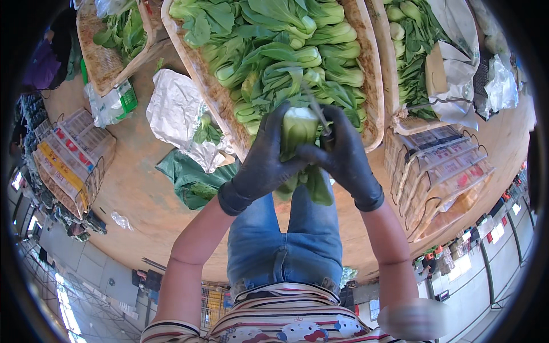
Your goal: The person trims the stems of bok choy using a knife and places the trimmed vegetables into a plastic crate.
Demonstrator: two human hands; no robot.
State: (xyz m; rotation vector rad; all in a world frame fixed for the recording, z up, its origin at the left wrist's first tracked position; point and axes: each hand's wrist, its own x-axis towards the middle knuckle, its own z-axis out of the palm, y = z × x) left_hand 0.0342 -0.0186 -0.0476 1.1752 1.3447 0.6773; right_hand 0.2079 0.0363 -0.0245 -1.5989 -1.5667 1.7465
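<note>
My left hand (260,160), in a black glove, is closed around a bok choy (298,130). Its pale base points up and its green leaves hang down in front of my jeans. My right hand (347,160), gloved the same way, grips a knife (316,108) with its thin blade pointing up and away, beside the base. The right thumb reaches across and presses on the bok choy. Just beyond both hands lies a large tray (373,74) heaped with rows of bok choy (277,63).
More greens sit in a basket (103,80) at far left and a crate (393,91) at right. On the floor lie a white sack (171,103) and a green bag (186,171). Wrapped stacks (74,157) stand to the left, with another stack (440,177) at right.
</note>
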